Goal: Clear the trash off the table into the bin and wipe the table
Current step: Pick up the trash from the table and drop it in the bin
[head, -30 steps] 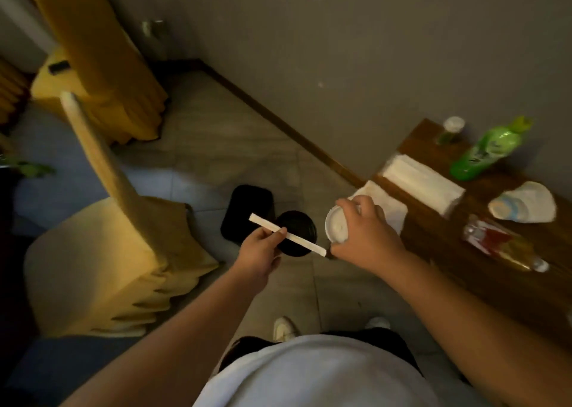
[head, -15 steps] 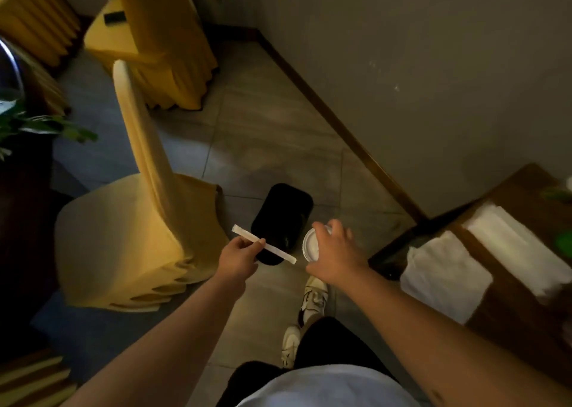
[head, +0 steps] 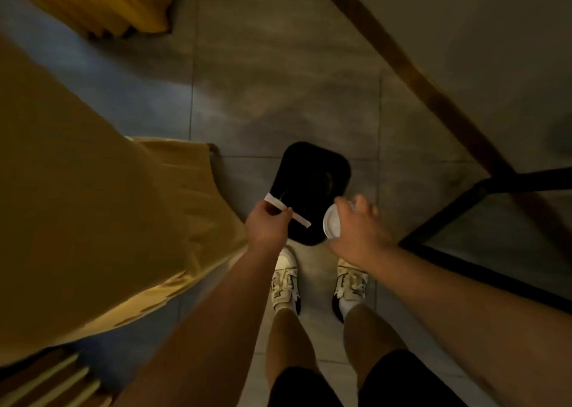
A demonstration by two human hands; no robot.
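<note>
A black bin [head: 312, 190] stands open on the tiled floor right in front of my feet. My left hand [head: 267, 225] pinches a long white paper strip [head: 297, 216] that reaches over the bin's near left side. My right hand [head: 360, 225] grips a white round cup [head: 331, 225] at the bin's near right corner, its mouth turned to the left. The table top is out of view.
A chair in a yellow cover [head: 102, 208] fills the left side, close to the bin. A dark table frame [head: 483, 186] runs along the right. The wall with its brown skirting [head: 427, 78] crosses the upper right. My two shoes [head: 286, 279] stand just behind the bin.
My view has tilted down and I have stepped up to the bin. Both hands, still holding the strip and the cup, now hang over the bin's near edge. The table has left the view.
</note>
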